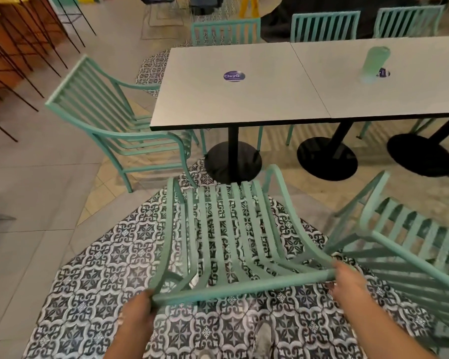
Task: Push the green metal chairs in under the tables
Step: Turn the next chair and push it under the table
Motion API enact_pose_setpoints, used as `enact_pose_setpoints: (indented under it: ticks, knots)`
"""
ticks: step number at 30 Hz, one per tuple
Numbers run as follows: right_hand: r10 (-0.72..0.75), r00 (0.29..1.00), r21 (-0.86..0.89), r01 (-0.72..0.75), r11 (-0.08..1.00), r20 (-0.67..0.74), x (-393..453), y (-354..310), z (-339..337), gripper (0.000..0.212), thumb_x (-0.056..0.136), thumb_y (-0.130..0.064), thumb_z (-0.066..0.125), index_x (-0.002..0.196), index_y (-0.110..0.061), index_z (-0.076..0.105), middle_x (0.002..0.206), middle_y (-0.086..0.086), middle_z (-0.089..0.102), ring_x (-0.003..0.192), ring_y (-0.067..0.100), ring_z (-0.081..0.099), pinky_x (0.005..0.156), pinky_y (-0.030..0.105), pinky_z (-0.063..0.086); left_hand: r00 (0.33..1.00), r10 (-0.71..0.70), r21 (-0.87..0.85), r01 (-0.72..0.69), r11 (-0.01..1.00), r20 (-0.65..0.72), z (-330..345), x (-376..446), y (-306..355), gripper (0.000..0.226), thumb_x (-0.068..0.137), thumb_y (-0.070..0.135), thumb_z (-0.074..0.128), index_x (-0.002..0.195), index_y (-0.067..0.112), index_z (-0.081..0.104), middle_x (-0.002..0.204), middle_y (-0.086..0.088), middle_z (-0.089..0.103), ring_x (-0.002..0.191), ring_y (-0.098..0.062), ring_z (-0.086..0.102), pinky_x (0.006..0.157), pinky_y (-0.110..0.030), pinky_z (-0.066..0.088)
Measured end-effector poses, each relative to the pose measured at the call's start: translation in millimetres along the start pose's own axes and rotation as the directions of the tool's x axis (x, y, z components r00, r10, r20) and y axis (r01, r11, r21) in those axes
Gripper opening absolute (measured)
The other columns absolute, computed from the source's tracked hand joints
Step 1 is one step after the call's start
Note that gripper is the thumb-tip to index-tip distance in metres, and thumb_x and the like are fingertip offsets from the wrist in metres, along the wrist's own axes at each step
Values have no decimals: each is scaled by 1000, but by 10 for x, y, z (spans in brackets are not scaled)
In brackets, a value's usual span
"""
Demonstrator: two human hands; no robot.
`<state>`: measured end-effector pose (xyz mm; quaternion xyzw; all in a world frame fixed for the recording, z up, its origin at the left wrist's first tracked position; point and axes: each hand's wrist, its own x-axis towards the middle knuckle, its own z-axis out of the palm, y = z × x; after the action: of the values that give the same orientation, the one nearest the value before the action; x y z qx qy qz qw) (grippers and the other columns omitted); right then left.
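Green chair [226,229] at 12 o'clock from me, left hand [138,316] and right hand [347,283] gripping backrest rail; table [231,86] beyond, same direction.

Your left hand [138,317] and right hand [347,283] each grip an end of the top rail of the near green chair [226,237], which stands on the patterned floor tiles [88,286], its seat facing the desk [233,94] and short of its edge. To the left, a second chair [109,117] sits with its seat partly under the desk's end. A third chair [412,242] stands angled at your right. On the far right of the desk top stands a pale green bottle [375,63]. More chairs [324,25] line the far side.
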<state>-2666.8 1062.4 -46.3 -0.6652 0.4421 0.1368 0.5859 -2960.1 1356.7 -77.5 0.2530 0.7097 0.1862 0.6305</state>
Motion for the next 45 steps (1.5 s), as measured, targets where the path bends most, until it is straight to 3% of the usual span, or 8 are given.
enact_pose_setpoints:
  ticks: [5,9,11,14,23,28,34,45]
  knots:
    - [52,999,43,-51,998,-12,38,-19,-174,15,87,-16,65,92,-6,55,98,12,58,94,26,54,89,38,49,995,-37,79,29,996,94,192,-81,64,30,91,-1,55,117,-14,51,111,-25,57,92,-30,58,76,-38,55]
    - [65,995,174,-51,983,-76,110,-21,-309,26,88,-19,65,100,3,59,97,13,57,86,23,51,64,30,47,991,-21,128,4,992,131,368,-172,90,26,93,-1,53,115,-14,51,106,-24,55,87,-28,56,81,-38,52]
    - [108,994,291,-106,951,9,64,-31,-345,15,88,-12,64,84,-3,53,107,21,58,80,23,52,71,25,55,988,-28,137,7,991,154,431,-187,94,24,94,1,52,113,-13,52,103,-21,55,82,-23,54,79,-35,53]
    - [102,994,216,-92,972,-32,29,-30,-455,23,87,-14,65,103,-5,50,108,17,54,90,24,55,89,34,55,980,-41,108,20,994,194,474,-193,125,28,94,2,53,118,-11,52,115,-22,56,92,-26,57,85,-38,54]
    - [101,970,358,-178,916,222,79,125,-615,24,93,-29,59,110,-12,57,125,11,58,120,26,54,103,48,45,955,-104,-87,133,987,278,466,-493,-21,32,100,12,50,128,-2,48,122,-26,56,90,-41,68,46,-40,57]
    - [137,958,402,-232,886,252,80,40,-514,16,93,-26,59,96,-10,55,107,9,60,115,24,56,104,45,45,968,-114,-125,144,982,223,568,-553,47,33,100,11,51,130,-2,46,125,-28,54,92,-43,67,44,-43,57]
    - [128,945,393,-245,886,300,75,-182,-339,9,93,-19,59,96,-11,55,112,11,59,112,23,56,104,42,46,969,-67,-138,102,985,238,808,-624,164,30,102,10,45,130,-1,45,124,-26,51,58,-35,70,40,-42,55]
    - [104,924,384,-253,888,368,239,-540,17,7,94,-5,53,95,-12,55,110,9,59,104,20,58,107,43,42,981,-59,-117,81,990,187,1320,-596,434,35,102,13,47,133,-3,45,130,-26,51,114,-44,56,44,-44,55]
